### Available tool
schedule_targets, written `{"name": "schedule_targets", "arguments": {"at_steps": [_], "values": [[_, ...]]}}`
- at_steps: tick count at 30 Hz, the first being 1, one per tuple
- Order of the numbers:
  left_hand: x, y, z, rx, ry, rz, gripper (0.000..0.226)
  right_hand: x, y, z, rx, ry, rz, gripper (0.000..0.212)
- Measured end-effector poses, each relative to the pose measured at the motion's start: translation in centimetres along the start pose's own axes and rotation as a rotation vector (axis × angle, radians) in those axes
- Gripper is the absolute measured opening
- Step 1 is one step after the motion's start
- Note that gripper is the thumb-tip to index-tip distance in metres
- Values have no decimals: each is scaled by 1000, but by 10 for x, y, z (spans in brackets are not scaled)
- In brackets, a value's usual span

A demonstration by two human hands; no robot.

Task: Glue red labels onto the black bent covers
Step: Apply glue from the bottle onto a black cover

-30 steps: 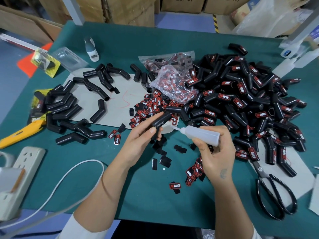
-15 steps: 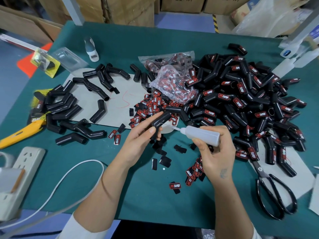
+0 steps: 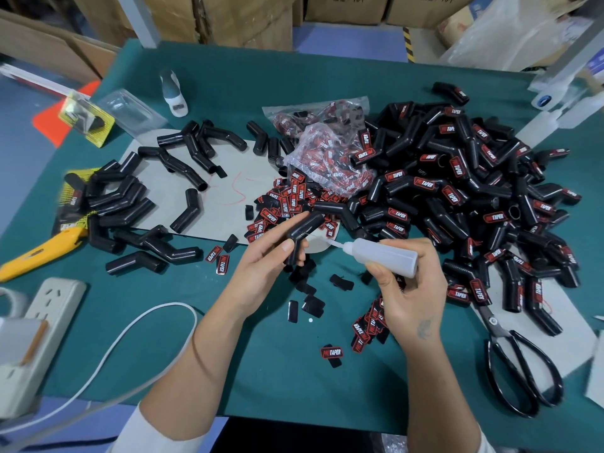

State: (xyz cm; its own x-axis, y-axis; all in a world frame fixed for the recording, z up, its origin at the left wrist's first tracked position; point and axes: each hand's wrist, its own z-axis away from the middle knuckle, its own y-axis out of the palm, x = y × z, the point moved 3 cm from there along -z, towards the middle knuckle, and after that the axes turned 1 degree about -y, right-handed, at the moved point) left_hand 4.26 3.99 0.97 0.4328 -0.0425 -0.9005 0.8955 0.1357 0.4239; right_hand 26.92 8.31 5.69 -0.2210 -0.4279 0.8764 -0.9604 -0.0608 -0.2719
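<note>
Fingers [image 3: 289,246] of my left hand [image 3: 261,273] pinched a black bent cover [image 3: 302,232] above the green table [image 3: 277,371]; my right hand [image 3: 408,289] gripped the glue bottle [image 3: 380,255], its nozzle just beside the cover's bend, red labels [image 3: 287,199] beyond.

Bare forearms, white sleeves

The left hand [image 3: 261,273] and right hand [image 3: 411,295] are bare; white sleeves [image 3: 140,433] are pushed up, and a small dark mark [image 3: 424,329] sits on the right hand's back.

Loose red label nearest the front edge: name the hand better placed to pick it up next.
Right. The right hand is nearer that label, but must first set down the glue bottle; the left hand grips the bent cover.
</note>
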Motion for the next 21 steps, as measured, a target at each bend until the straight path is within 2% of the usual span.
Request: {"name": "schedule_targets", "arguments": {"at_steps": [21], "values": [[-1, 1, 1, -4, -12, 9, 49, 1, -1, 0, 1, -10, 4, 21]]}}
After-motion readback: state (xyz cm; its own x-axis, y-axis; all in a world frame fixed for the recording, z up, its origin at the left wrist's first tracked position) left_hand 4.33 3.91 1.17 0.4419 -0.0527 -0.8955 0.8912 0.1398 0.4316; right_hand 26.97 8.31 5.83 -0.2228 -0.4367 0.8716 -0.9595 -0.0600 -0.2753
